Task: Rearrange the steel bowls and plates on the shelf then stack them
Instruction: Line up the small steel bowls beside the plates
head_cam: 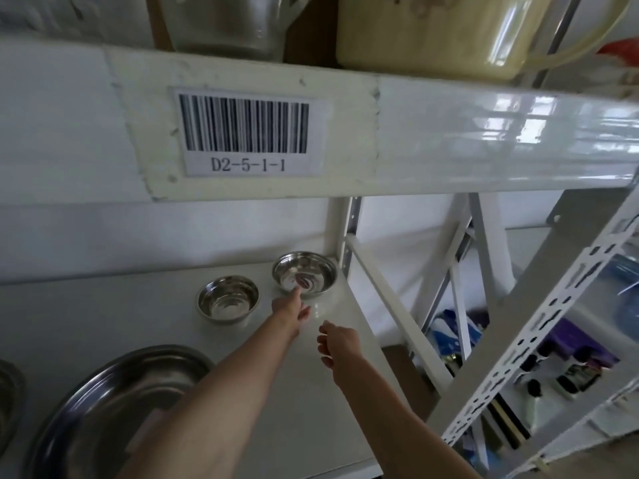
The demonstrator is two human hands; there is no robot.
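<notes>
Steel bowls on the white shelf: a shallow bowl in the far right corner against the upright post, a small deep bowl just to its left, apart from it. Large steel plate at the near left; another steel rim cut off at the left edge. I see my left hand stretched out, index fingertip touching the shallow bowl's near rim, other fingers curled under. My right hand hovers near the shelf's right edge, fingers loosely bent, gripping nothing. Barcode label (reads D2-5-1-1) on the beam above.
</notes>
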